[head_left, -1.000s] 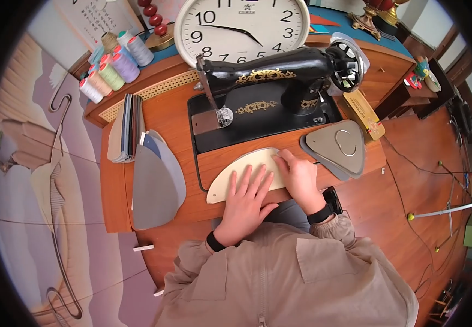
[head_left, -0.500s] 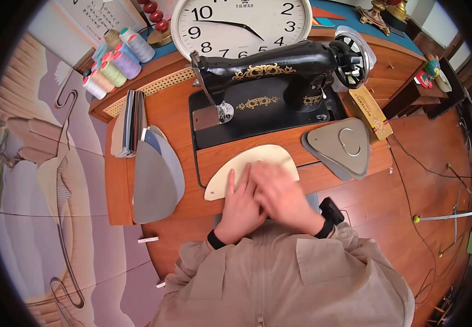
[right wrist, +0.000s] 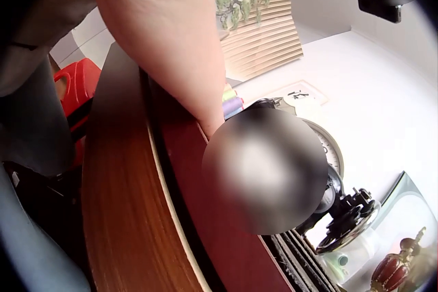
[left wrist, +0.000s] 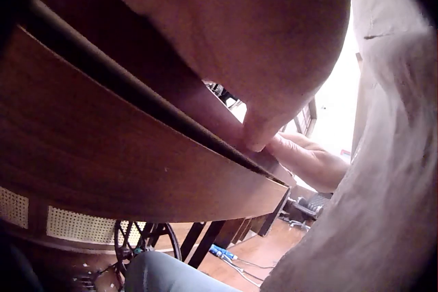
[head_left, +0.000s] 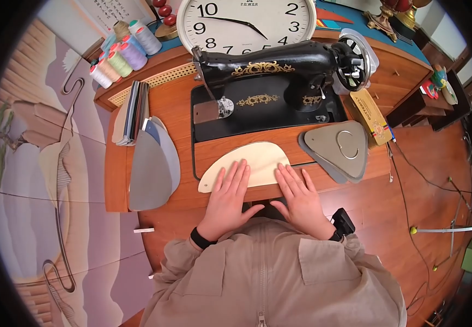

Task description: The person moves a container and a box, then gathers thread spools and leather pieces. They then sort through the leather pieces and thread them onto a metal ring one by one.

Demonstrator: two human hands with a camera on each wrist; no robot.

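A cream half-moon-shaped sheet (head_left: pixel 257 155) with a small hole at its left corner lies along the table's front edge, before the black sewing machine (head_left: pixel 268 82). My left hand (head_left: pixel 225 199) rests on its left part, fingers straight, thumb stretched out to the right. Fingertips of my right hand (head_left: pixel 300 199) touch the sheet's right corner, the fingers straight and spread a little. In the left wrist view the left hand (left wrist: pixel 239 39) fills the top, over the table edge. The right wrist view shows the right hand (right wrist: pixel 168 39) from the heel side; the sheet is hidden there.
Grey curved sheets (head_left: pixel 149 174) lie at the left, before a standing bundle of sheets (head_left: pixel 132 114). More grey sheets (head_left: pixel 323 136) with a metal ring (head_left: pixel 355 144) on top lie right. Thread spools (head_left: pixel 132 57), a large clock (head_left: pixel 227 32) and a yellow box (head_left: pixel 370 117) stand around the machine.
The right hand, curled at the sheet's right part a second ago, crossed over to the left hand, then came back to the right corner with fingers straight. The left hand stayed on the sheet.
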